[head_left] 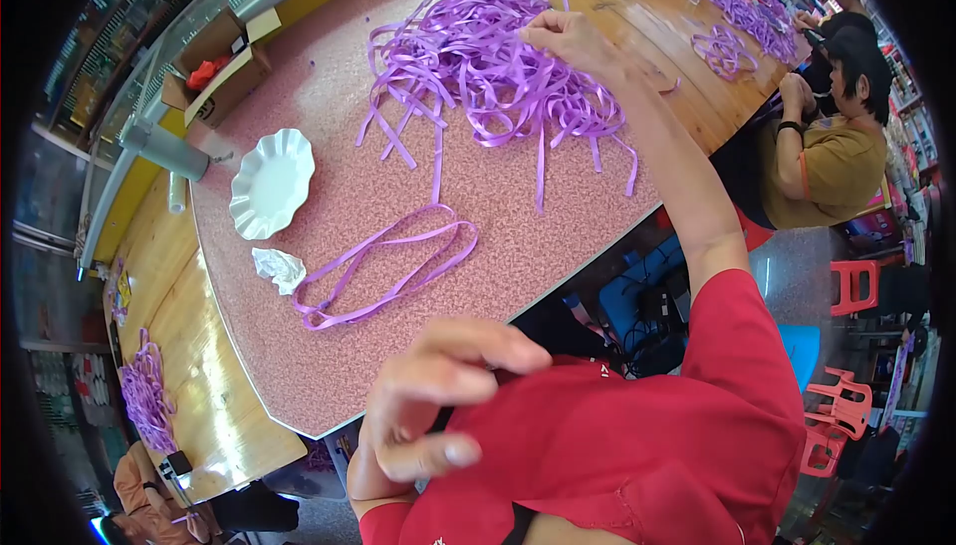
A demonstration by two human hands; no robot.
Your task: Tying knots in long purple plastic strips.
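Observation:
A big tangled pile of purple ribbons point(478, 57) lies at the far side of the pink speckled tabletop point(349, 182). My right arm stretches out to it, and my right hand point(578, 42) is closed in a pinch on a purple ribbon at the pile's upper right. Close to my chest, my left hand point(438, 396) hangs in the air with its fingers curled but apart and nothing between them. One looped purple ribbon point(388, 238) is laid out alone between my left hand and the pile. A single strand runs from the pile toward this loop.
Left of the loop are a crumpled white tissue point(280, 270) and a white scalloped plate point(272, 185). Beyond them stand a grey bottle point(164, 145) and an open cardboard box point(221, 67). Other people sit at the right and lower left near more purple ribbons point(745, 17).

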